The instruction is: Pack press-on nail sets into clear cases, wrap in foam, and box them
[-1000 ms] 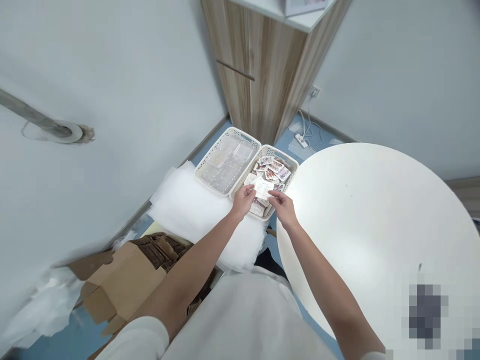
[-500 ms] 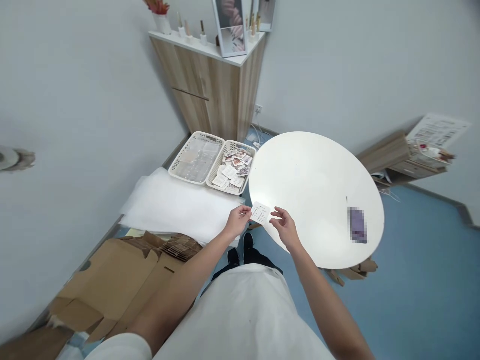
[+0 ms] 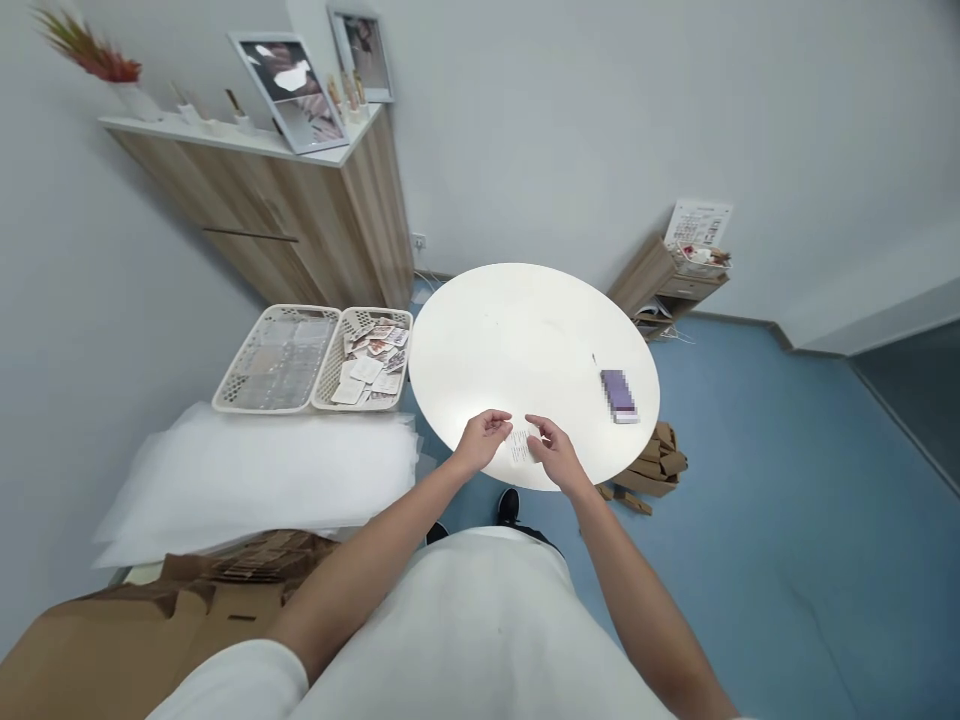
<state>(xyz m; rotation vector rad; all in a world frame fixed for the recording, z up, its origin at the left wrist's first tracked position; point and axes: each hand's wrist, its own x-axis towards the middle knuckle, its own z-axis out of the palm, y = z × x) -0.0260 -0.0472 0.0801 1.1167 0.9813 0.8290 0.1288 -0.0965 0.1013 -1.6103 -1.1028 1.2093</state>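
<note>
A small white printed card [image 3: 520,448] is between my hands, over the near edge of a round white table [image 3: 540,330]. My left hand [image 3: 484,442] pinches the card near its upper left corner. At the card's right side is my right hand [image 3: 556,455], with index finger and thumb apart. Its thumb overlaps the card's edge; whether it presses on it is unclear.
Left of the table stand a white basket of cards [image 3: 324,390] and a basket of clear plastic pieces [image 3: 225,390]. White sheets [image 3: 285,465] and cardboard [image 3: 112,650] lie nearer. A pixelated purple item [image 3: 619,392] rests on the table; a wooden cabinet [image 3: 315,220] stands behind.
My view has turned right, so the baskets and cabinet sit further left. The card and both hands are now over the table's near edge. My right hand has come closer to the card.
</note>
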